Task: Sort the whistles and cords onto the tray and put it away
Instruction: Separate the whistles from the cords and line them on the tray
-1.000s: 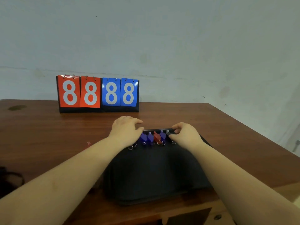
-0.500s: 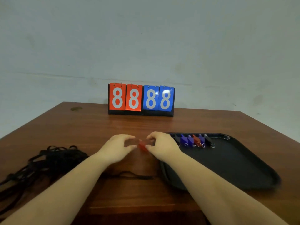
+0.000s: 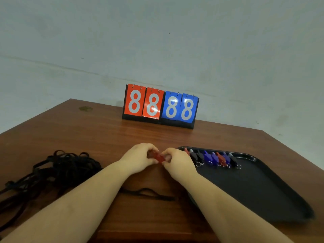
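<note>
From the head camera, the left hand [image 3: 138, 158] and right hand [image 3: 177, 161] meet over the wooden table [image 3: 87, 137], fingers curled and pinching a red whistle [image 3: 158, 157] between them. Just right, a black tray [image 3: 263, 190] carries a row of whistles [image 3: 213, 157] along its far rim. Tangled black cords [image 3: 57, 171] lie left; one cord [image 3: 150, 194], seemingly loose, crosses under the forearms. A scoreboard [image 3: 160, 106] stands behind.

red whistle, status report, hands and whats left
Left hand and right hand pinch red whistle beside tray. Cords piled left, unsorted. Nothing blocking.
</note>
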